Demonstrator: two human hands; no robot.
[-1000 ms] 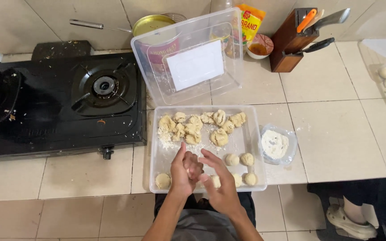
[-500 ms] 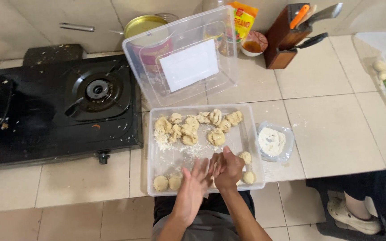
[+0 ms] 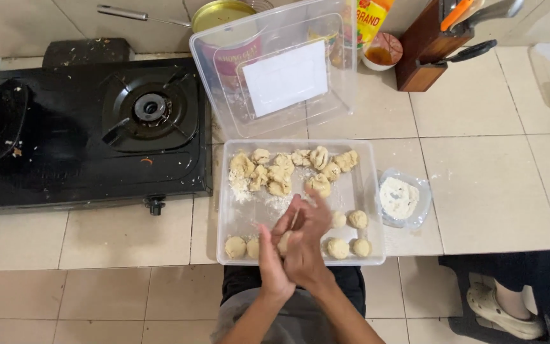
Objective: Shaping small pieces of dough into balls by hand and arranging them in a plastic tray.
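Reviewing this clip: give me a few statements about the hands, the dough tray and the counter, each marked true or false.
1. Both hands, left hand and right hand, are pressed together over the clear tray. True.
2. The rolled dough balls lie at the tray's far edge. False: they lie at the near edge; rough dough pieces lie at the far edge.
3. A pot sits on the stove burner. False: the burner is bare.
4. A small tub of flour stands right of the tray. True.
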